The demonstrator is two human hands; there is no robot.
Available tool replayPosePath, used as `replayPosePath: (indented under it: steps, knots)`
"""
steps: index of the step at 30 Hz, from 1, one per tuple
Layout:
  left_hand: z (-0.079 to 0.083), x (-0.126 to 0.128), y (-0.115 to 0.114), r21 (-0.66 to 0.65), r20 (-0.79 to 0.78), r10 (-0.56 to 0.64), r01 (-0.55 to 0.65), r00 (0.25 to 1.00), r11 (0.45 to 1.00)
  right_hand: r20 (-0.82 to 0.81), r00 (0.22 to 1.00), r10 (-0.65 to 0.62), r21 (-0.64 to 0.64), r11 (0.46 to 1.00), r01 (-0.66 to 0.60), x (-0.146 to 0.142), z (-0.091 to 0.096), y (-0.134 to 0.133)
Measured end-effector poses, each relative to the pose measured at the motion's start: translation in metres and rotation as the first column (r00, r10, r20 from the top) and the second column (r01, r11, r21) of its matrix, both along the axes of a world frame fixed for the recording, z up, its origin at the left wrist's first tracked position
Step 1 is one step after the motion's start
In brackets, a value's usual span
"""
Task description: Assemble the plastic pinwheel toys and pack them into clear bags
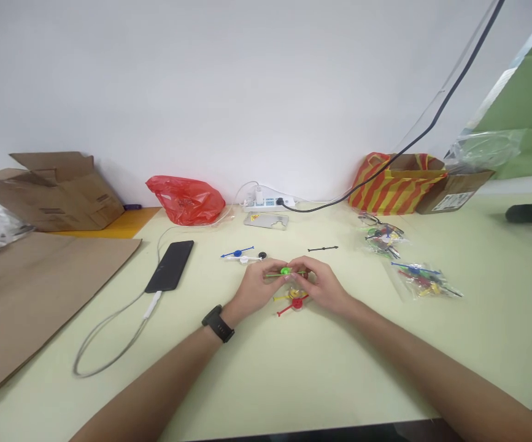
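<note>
Fingertips of my left hand (259,283) and my right hand (321,283) meet around a small green arrow spinner (285,271), a round piece with a thin arrow through it. Both hands are closed on it, and the fingers hide part of it. Just below them on the table lie a red arrow spinner (297,303) and a yellow one (280,298). Beyond my left hand rest a blue arrow spinner (237,253), a white one (243,259) and a black round piece (262,255). A loose black arrow (323,248) lies past my right hand.
Clear bags of coloured spinner parts (424,281) lie at the right. A phone (170,267) with its cable is at the left, near brown cardboard (54,294). Along the wall stand a red bag (185,201), a power strip (270,202) and a striped bag (385,190).
</note>
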State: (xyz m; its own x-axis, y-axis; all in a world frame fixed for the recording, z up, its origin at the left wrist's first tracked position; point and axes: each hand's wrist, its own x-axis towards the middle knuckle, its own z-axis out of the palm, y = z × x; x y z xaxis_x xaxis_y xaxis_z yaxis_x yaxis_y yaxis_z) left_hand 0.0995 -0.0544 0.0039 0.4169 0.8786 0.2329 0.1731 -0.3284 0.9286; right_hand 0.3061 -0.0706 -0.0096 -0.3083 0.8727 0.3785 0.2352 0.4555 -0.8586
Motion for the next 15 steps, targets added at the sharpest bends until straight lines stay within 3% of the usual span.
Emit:
replayPosePath:
  steps: [7, 15]
  knots:
    - [-0.0012, -0.0007, 0.0004, 0.102, -0.057, 0.017, -0.012, 0.998, 0.995, 0.031, 0.996, -0.081, 0.017, 0.997, 0.081, 0.0003, -0.0014, 0.0019]
    - [0.0035, -0.0052, 0.0041, 0.153, -0.130, 0.019, 0.001, 0.991, 0.988, 0.041, 0.998, -0.057, 0.039, 0.998, 0.056, 0.0010, -0.0033, 0.0022]
